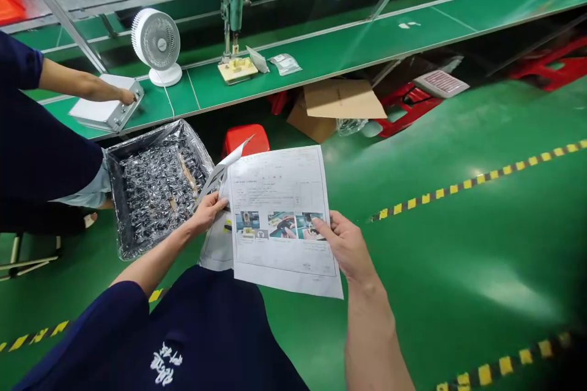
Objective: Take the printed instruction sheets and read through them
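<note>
Both of your hands are closed on paper: your right hand (346, 244) pinches the right edge of the front sheet (282, 220), thumb laid over its row of small photos, while your left hand (208, 211) grips the sheets behind it (215, 244), one of them curled up and away at its top corner. You hold the stack in front of your chest, above the green floor (458, 244), well apart from the bench (321, 55). By the look of it, you are at the reading or leafing stage, with the front sheet squared to your eyes. Turning to the next page would call for your left fingers to separate one sheet cleanly (the curled one looks readiest) while your right keeps its pinch. Just left of the papers sits a foil-lined tray (156, 189) of small shiny parts. Another person's hand (126, 96) rests on a grey box (107, 109) beside the white fan (156, 46).
</note>
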`<action>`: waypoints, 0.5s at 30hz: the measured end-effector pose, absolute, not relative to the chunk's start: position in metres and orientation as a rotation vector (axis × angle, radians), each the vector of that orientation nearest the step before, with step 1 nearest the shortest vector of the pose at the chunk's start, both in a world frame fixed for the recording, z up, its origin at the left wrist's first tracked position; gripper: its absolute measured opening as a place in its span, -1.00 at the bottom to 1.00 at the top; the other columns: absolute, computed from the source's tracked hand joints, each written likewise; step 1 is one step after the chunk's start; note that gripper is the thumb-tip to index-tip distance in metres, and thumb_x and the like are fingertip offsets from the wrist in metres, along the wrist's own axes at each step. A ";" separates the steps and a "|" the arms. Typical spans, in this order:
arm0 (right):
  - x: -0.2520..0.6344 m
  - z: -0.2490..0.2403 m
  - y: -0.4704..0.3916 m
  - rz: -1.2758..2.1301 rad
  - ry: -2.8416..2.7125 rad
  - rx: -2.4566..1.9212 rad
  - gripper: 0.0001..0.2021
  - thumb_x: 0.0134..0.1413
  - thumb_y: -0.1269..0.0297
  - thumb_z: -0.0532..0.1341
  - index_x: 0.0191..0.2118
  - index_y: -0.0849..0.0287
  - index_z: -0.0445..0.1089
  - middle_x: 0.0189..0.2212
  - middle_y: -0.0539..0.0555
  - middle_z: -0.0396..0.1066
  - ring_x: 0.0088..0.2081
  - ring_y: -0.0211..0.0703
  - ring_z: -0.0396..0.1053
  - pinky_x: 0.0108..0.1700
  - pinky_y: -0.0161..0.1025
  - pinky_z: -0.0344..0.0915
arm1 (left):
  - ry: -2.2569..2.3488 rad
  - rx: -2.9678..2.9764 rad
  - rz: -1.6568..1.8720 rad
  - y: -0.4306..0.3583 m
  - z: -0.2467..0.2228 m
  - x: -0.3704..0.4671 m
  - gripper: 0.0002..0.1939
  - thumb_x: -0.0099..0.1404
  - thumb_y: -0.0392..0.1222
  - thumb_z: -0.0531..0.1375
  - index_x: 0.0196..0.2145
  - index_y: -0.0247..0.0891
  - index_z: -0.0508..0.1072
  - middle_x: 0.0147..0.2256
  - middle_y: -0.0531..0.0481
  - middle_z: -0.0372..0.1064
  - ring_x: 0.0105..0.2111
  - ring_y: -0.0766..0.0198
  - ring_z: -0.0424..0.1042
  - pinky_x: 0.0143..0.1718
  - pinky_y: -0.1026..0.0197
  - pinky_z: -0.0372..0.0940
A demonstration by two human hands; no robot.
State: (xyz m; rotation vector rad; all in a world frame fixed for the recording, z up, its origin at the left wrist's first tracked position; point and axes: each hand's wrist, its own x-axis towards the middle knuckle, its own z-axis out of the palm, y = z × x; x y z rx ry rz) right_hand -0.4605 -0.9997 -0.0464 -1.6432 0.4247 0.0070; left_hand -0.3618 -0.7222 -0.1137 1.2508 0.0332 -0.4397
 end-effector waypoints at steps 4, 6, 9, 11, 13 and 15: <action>-0.403 -0.038 -1.029 0.029 0.335 -1.595 -0.17 -0.16 0.12 0.37 0.27 0.17 0.13 -0.52 -0.05 0.42 -0.52 -0.20 0.35 -0.50 -0.30 0.28 | 0.062 1.215 -0.389 -0.745 -0.116 -0.328 -0.38 -0.22 0.17 0.49 -0.37 -0.38 0.46 -0.45 -0.08 0.48 -0.49 0.25 0.41 -0.45 0.25 0.31; -0.364 -0.027 -1.047 -0.023 0.260 -1.590 -0.34 -0.11 0.14 0.34 0.18 0.11 0.28 -0.44 -0.01 0.46 -0.45 -0.19 0.40 -0.44 -0.29 0.34 | 0.080 1.176 -0.378 -0.759 -0.119 -0.308 -0.37 -0.25 0.16 0.50 -0.36 -0.36 0.46 -0.45 -0.07 0.48 -0.49 0.23 0.42 -0.41 0.21 0.35; -0.296 0.001 -1.067 -0.164 0.145 -1.517 -0.69 0.09 0.08 0.17 -0.10 0.08 0.45 -0.21 0.07 0.49 -0.17 -0.08 0.47 -0.25 -0.20 0.44 | 0.120 1.108 -0.369 -0.785 -0.120 -0.277 -0.35 -0.29 0.12 0.51 -0.33 -0.35 0.46 -0.43 -0.08 0.50 -0.39 0.12 0.48 -0.28 0.11 0.41; -0.254 0.023 -1.074 -0.192 0.054 -1.438 -0.70 0.19 0.14 0.01 -0.16 0.07 0.45 -0.04 0.05 0.46 0.00 -0.06 0.43 -0.12 -0.13 0.43 | 0.153 1.067 -0.359 -0.804 -0.117 -0.259 -0.33 -0.31 0.11 0.52 -0.31 -0.35 0.46 -0.40 -0.11 0.51 -0.31 0.05 0.50 -0.21 0.07 0.42; -0.218 0.045 -1.078 -0.091 -0.035 -1.385 -0.66 0.20 0.28 -0.08 -0.17 0.07 0.44 0.07 0.00 0.41 0.07 -0.11 0.39 -0.02 -0.12 0.39 | 0.182 1.035 -0.335 -0.822 -0.112 -0.243 -0.32 -0.32 0.12 0.52 -0.30 -0.35 0.46 -0.37 -0.13 0.52 -0.25 0.00 0.51 -0.17 0.04 0.42; -0.190 0.062 -1.080 0.039 -0.095 -1.349 -0.62 0.15 0.41 -0.11 -0.14 0.08 0.42 0.12 -0.06 0.37 0.06 -0.21 0.39 0.04 -0.17 0.34 | 0.206 1.015 -0.299 -0.835 -0.106 -0.230 -0.32 -0.30 0.12 0.52 -0.29 -0.36 0.46 -0.35 -0.16 0.52 -0.22 -0.04 0.50 -0.13 -0.01 0.41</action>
